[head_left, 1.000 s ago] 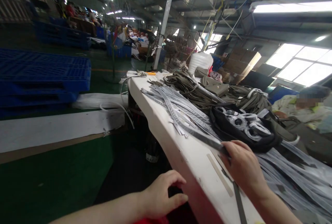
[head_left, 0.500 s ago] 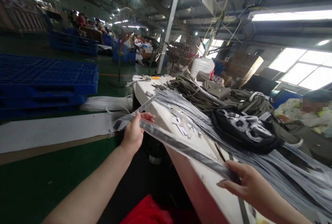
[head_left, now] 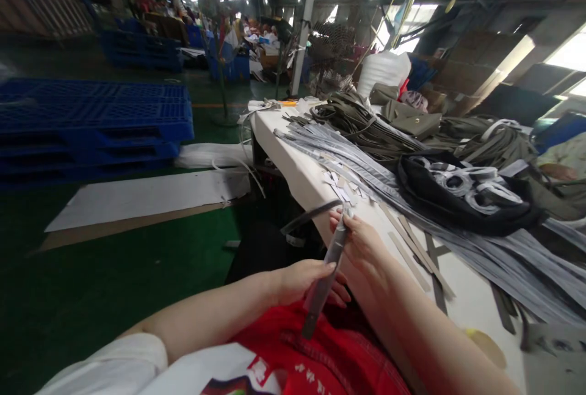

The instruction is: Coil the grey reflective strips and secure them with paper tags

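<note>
A dark grey strap in what looks like a clear plastic sleeve (head_left: 330, 282) runs between my hands, close to my lap. My left hand (head_left: 309, 279) is closed round its lower part, thumb on top. Higher up, my right hand (head_left: 359, 237) pinches the strap near the table edge. Beyond that hand, a dark length bends off to the left and hangs over the edge. On the white table (head_left: 293, 169), small white paper pieces (head_left: 341, 187) lie just past my right hand. Long sleeved grey strips (head_left: 348, 160) stretch across the tabletop.
A black cloth bag (head_left: 412, 199) holds rolled white bands. Olive straps (head_left: 361, 132) are heaped behind it. Loose flat strips (head_left: 423, 254) lie on the table at right. Blue pallets (head_left: 91, 114) and a white sheet (head_left: 151, 196) are on the floor at left.
My hands, spread wide along the strap before, have come together near my lap. The strap has swung from lengthwise beside the table to a steep, bent position. The view has shifted.
</note>
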Available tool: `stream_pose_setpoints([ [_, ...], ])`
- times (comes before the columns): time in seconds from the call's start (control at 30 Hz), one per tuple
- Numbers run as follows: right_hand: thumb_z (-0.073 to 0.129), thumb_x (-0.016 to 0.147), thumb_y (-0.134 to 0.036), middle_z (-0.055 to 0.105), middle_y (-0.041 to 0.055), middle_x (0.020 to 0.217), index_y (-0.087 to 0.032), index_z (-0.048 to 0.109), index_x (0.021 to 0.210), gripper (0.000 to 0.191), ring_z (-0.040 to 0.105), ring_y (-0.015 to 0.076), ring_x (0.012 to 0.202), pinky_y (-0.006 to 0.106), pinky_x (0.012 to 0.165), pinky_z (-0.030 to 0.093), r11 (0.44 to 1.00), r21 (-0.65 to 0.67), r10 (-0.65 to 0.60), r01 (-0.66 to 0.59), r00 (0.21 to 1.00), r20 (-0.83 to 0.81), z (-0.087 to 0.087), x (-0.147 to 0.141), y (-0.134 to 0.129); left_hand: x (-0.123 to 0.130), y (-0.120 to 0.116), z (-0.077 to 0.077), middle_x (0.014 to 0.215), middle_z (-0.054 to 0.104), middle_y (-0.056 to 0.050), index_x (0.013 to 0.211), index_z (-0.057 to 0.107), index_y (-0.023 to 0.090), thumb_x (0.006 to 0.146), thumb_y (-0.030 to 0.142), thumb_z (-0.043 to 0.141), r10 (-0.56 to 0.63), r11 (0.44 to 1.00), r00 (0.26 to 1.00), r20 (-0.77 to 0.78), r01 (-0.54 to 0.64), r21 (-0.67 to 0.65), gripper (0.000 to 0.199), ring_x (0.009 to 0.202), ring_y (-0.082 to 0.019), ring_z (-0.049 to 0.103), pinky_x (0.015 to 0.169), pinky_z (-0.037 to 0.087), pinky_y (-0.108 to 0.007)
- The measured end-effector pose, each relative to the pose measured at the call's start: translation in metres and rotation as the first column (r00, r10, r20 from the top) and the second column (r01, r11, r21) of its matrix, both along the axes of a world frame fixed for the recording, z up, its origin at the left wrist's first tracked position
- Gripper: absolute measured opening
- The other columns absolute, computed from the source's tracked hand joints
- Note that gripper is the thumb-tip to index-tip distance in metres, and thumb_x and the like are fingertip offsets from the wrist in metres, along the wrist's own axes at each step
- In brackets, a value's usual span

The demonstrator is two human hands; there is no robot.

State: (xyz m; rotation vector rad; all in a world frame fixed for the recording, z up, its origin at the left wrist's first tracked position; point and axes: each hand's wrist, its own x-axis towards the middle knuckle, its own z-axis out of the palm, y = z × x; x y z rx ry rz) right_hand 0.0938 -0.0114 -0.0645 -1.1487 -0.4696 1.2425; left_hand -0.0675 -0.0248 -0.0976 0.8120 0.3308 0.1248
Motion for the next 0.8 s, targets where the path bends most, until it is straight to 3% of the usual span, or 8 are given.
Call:
stream_pose_setpoints([
  [0.1,0.054,0.089,-0.013,0.073,0.0039,0.09,-0.018,0.057,0.094,0.007,0.068,0.0117,0.072,0.026,0.073,0.059,0.995,-0.066,-0.077,0.076,0.997,-0.009,-0.022,0.0,0.013,-0.017,-0.003,-0.011,0.074,0.069,-0.009,0.093,0.061,0.01,0.073,0.064,0.067,0.044,0.999,0.992,-0.119,-0.044,0.003,0.058,0.066,-0.021,0.067,0.068,0.048,-0.034],
  [0.27,0.059,0.086,-0.024,0.073,0.0051,0.089,-0.019,0.057,0.092,0.009,0.069,0.0138,0.071,0.027,0.071,0.059,0.99,-0.115,-0.069,0.079,0.994,0.088,-0.054,0.0,-0.001,-0.049,-0.003,-0.025,0.059,0.059,0.0,0.086,0.062,0.011,0.065,0.067,0.07,-0.094,0.995,0.954,-0.285,0.098,0.0,0.06,0.044,-0.012,0.053,0.051,0.045,-0.028],
  [0.4,0.064,0.08,-0.032,0.07,0.0059,0.073,-0.017,0.061,0.084,0.016,0.07,0.0232,0.074,0.039,0.071,0.058,0.987,-0.16,0.032,0.014,0.958,0.284,-0.071,0.01,-0.028,-0.06,-0.007,-0.021,0.05,0.043,0.009,0.083,0.057,0.017,0.066,0.067,0.07,-0.152,0.987,0.928,-0.34,0.163,0.003,0.054,0.036,-0.007,0.035,0.039,0.036,-0.021],
  [0.47,0.067,0.072,-0.025,0.071,0.0089,0.078,-0.016,0.064,0.078,0.011,0.068,0.0304,0.093,0.048,0.087,0.053,0.986,-0.164,0.041,0.028,0.913,0.405,-0.075,0.014,-0.045,-0.059,-0.006,-0.015,0.05,0.039,0.009,0.083,0.055,0.017,0.07,0.067,0.067,-0.133,0.988,0.931,-0.339,0.153,0.033,0.053,0.035,-0.005,0.028,0.036,0.027,-0.018],
  [0.53,0.066,0.062,-0.011,0.07,0.0126,0.108,-0.016,0.069,0.091,0.029,0.055,0.0336,0.12,0.051,0.109,0.036,0.991,-0.127,0.048,0.029,0.826,0.562,-0.076,0.014,-0.063,-0.054,-0.005,-0.008,0.049,0.038,0.009,0.083,0.055,0.017,0.071,0.067,0.065,-0.124,0.987,0.938,-0.324,0.15,0.055,0.052,0.035,-0.004,0.023,0.036,0.017,-0.017],
  [0.63,0.056,0.058,-0.004,0.046,0.0094,0.147,-0.019,0.054,0.135,0.078,0.035,0.0276,0.14,0.045,0.12,0.021,0.976,-0.125,0.205,-0.181,0.548,0.811,-0.072,0.003,-0.087,-0.038,-0.007,-0.002,0.048,0.039,0.009,0.081,0.056,0.017,0.072,0.067,0.062,-0.14,0.981,0.943,-0.302,0.173,0.085,0.052,0.036,-0.004,0.02,0.038,0.011,-0.018],
  [0.7,0.055,0.066,-0.008,0.049,0.0073,0.145,-0.024,0.049,0.14,0.075,0.044,0.0256,0.134,0.043,0.115,0.031,0.915,-0.209,0.344,-0.346,0.392,0.854,-0.067,-0.006,-0.097,-0.025,-0.011,-0.002,0.048,0.04,0.007,0.079,0.056,0.017,0.072,0.068,0.06,-0.131,0.981,0.949,-0.287,0.167,0.103,0.052,0.036,-0.004,0.022,0.038,0.011,-0.019],
  [0.8,0.058,0.075,-0.019,0.067,0.0068,0.12,-0.025,0.064,0.123,0.049,0.062,0.0246,0.11,0.037,0.099,0.046,0.853,-0.277,0.471,-0.442,0.424,0.773,-0.059,-0.016,-0.106,-0.013,-0.014,0.0,0.047,0.042,0.006,0.078,0.056,0.016,0.07,0.069,0.059,-0.101,0.983,0.956,-0.276,0.139,0.123,0.053,0.034,-0.004,0.024,0.035,0.012,-0.02],
])
